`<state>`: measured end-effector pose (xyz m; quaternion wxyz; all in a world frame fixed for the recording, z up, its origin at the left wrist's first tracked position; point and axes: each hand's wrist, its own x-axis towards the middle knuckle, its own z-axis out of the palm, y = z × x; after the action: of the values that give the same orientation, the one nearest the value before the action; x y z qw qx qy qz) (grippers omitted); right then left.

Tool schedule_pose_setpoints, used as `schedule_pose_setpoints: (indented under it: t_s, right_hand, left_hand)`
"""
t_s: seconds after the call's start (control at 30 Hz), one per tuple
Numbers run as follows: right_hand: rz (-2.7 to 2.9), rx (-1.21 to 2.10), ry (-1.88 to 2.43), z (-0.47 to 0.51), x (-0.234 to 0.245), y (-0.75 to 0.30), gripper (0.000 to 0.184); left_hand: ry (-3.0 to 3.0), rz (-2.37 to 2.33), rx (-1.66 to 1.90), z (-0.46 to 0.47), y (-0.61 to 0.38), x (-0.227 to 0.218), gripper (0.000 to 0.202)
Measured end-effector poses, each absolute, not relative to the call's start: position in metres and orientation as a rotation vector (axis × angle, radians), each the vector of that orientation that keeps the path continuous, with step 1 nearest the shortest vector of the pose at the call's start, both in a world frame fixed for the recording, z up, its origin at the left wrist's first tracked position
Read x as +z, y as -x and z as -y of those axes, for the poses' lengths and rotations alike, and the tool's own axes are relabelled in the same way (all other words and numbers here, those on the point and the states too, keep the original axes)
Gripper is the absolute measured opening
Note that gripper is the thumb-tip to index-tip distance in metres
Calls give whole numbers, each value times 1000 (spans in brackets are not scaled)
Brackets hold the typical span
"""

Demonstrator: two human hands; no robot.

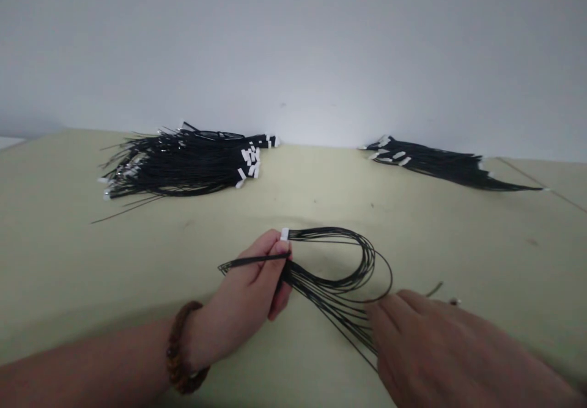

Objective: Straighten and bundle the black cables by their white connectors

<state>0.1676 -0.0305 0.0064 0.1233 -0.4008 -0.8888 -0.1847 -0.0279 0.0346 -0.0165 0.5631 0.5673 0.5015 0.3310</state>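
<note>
My left hand (259, 270) is closed on a black wire harness (362, 258), near the lower middle of the view. A white connector (285, 234) pokes out above the thumb. From it the thin wires loop round to the right and pass back under my fingers. A short bunch of wire ends sticks out to the left across the hand. At the lower right, my right hand (426, 341) is curled over the spread wires running down from the left hand. Its fingertips are hidden, so whether it grips them does not show. A wire end shows just behind it.
On the yellowish table (137, 261), a big pile of black wire harnesses (192, 160) with white connectors lies at the back left. A smaller harness bundle (435, 160) lies back right. A pale wall (293, 47) rises behind the table.
</note>
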Motion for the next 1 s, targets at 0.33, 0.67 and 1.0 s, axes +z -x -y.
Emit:
schedule_pose_setpoints:
  t_s: [0.33, 0.67, 1.0]
  right_hand:
    - [2529, 229, 1425, 9, 10, -134, 21]
    - [2295, 301, 1404, 4, 17, -131, 14]
    - [1836, 1753, 1029, -17, 68, -170, 25]
  left_hand:
    - [-1376, -947, 628, -28, 32, -14, 36]
    - [-1283, -948, 623, -30, 27, -9, 34]
    - [-1318, -1052, 603, -31, 28, -9, 37]
